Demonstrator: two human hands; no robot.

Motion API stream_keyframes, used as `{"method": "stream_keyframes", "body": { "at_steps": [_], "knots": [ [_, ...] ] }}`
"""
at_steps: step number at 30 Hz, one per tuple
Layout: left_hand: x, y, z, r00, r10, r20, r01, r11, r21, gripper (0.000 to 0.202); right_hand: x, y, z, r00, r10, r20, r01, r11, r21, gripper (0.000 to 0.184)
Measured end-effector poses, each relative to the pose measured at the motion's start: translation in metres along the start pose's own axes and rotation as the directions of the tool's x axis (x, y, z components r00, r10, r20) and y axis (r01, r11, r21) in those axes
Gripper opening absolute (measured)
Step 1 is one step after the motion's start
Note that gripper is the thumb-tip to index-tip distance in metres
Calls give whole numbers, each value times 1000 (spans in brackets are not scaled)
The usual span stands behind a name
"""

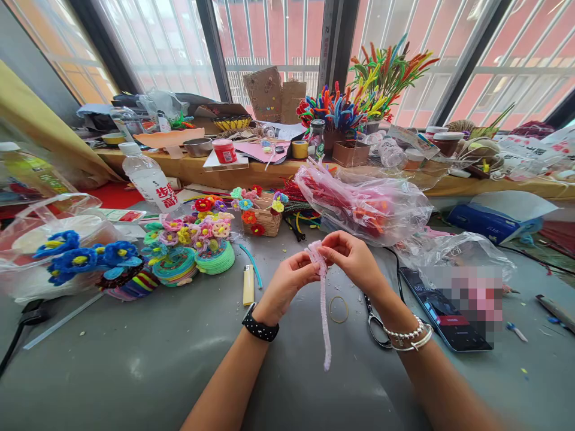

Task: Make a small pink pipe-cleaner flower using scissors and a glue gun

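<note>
Between my two hands is a pale pink pipe cleaner (pixel 325 317), bent into loops at the top, with one long end hanging down over the grey table. My left hand (pixel 294 278) pinches the looped part from the left. From the right, my right hand (pixel 353 257) grips the same loops between thumb and fingers. Below them a rubber band (pixel 338 309) lies flat on the table. Scissors (pixel 377 326) rest partly under my right forearm. A yellow lighter (pixel 248 285) and a short blue pipe cleaner (pixel 252 266) lie left of my left hand.
Pipe-cleaner flowers in small pots (pixel 214 254) and a flower-trimmed basket (pixel 261 218) stand at left. A plastic bag of pink pipe cleaners (pixel 359 203) lies behind my hands. A phone (pixel 442 311) is at right. A water bottle (pixel 150 179) stands at back left.
</note>
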State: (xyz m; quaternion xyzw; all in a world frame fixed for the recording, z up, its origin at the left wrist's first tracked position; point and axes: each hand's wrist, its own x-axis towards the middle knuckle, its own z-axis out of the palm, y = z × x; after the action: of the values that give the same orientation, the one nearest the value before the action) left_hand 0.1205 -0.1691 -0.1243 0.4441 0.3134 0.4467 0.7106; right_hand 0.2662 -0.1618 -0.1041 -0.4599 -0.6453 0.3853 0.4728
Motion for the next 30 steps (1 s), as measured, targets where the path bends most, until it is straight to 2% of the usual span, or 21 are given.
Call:
{"method": "stream_keyframes", "body": {
  "at_steps": [2,6,10,13,16,19,21,25,30],
  "knots": [
    [1,-1,0,999,26,-23,-26,999,23,22,-2,-3,0,996,-81,-30,77,990,-118,18],
    [3,-5,-2,981,153,-120,-126,970,208,20,-6,-10,5,979,-199,51,203,899,-388,9],
    [3,-8,0,935,317,-161,-213,862,459,17,-8,-10,12,979,-196,62,199,829,-523,4],
    [2,-7,2,926,347,-144,-233,832,504,14,-10,-10,15,986,-157,51,159,823,-546,3],
    [2,-5,3,937,308,-162,-218,881,419,16,-10,-11,15,992,-122,32,121,850,-513,2],
    [2,-2,3,969,188,-159,-146,958,245,17,-9,-11,13,983,-176,53,182,892,-413,2],
    [2,1,2,989,109,-102,-94,985,146,18,-8,-11,12,973,-226,57,231,910,-345,2],
    [-1,5,-1,1000,16,3,-16,996,89,19,-5,-8,8,973,-225,58,232,932,-280,4],
    [-1,3,-2,1000,-20,-9,21,999,49,24,-4,-7,7,987,-148,64,158,967,-200,10]
  ]
}}
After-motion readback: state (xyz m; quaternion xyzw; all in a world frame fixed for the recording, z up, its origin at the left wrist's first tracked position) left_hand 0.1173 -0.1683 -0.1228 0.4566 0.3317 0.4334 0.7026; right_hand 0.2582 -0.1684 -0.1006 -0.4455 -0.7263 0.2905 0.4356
